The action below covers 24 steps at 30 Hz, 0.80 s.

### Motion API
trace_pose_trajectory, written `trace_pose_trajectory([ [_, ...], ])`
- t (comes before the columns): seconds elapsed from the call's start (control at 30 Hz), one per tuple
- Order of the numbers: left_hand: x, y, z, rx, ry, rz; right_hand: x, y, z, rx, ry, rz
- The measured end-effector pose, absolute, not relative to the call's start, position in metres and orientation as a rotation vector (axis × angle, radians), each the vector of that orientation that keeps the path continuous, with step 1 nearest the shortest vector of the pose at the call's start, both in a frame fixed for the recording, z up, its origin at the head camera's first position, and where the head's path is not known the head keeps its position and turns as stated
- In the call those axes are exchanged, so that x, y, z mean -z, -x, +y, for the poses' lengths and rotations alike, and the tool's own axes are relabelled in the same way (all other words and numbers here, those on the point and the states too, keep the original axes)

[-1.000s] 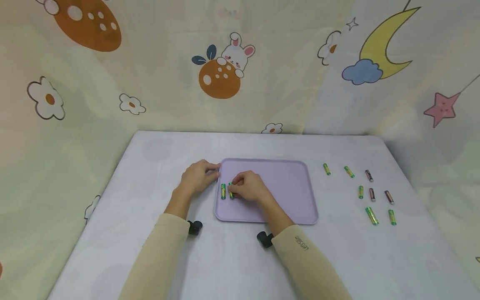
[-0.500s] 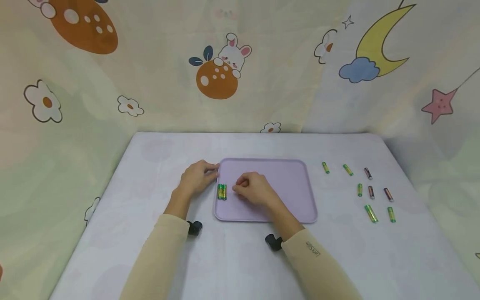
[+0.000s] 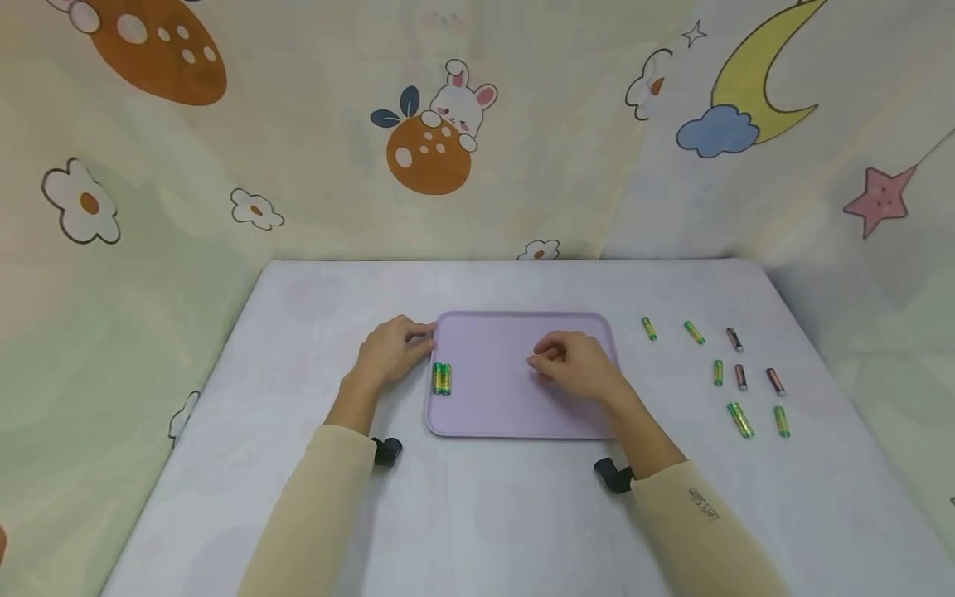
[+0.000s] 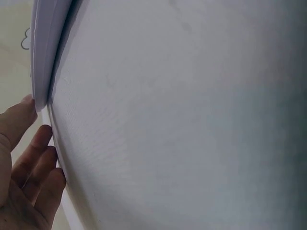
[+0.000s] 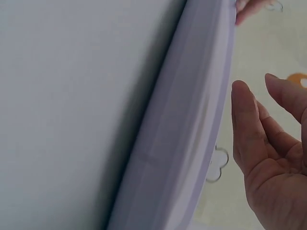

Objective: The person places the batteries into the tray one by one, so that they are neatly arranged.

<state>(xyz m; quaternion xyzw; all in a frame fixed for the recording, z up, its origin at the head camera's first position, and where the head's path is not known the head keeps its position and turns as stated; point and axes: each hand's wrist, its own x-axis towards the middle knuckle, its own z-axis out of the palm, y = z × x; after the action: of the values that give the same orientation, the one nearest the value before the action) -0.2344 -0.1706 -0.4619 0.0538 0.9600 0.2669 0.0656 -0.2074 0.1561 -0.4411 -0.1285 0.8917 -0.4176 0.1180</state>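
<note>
Two green batteries point(image 3: 442, 379) lie side by side at the left end of a shallow lilac tray point(image 3: 485, 414). My left hand point(image 3: 388, 352) rests by the tray's left edge; in the left wrist view its thumb point(image 4: 18, 122) touches the rim and the fingers are relaxed on the table. Over the tray's right half hovers my right hand point(image 3: 578, 365), holding nothing. The right wrist view shows a gap between that hand's thumb and fingers point(image 5: 247, 124), with the tray's side wall point(image 5: 168, 134) in front.
To the tray's right, several loose batteries lie on the white-covered table point(image 3: 485, 514): green ones such as a larger green battery point(image 3: 741, 419), and dark ones such as a dark battery point(image 3: 775, 381). A patterned cloth point(image 3: 313, 124) hangs behind the table.
My right hand pushed the second green battery left against the first, let go of it, and moved right across the tray. The left hand has stayed at the tray's edge.
</note>
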Motion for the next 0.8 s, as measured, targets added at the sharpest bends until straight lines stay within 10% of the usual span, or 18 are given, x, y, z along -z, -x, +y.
trace_pose_trajectory([
  [0.8,0.463,0.231,-0.17,-0.797,-0.186,2.9,0.43,0.158,0.306,0.987,0.124,2.87],
])
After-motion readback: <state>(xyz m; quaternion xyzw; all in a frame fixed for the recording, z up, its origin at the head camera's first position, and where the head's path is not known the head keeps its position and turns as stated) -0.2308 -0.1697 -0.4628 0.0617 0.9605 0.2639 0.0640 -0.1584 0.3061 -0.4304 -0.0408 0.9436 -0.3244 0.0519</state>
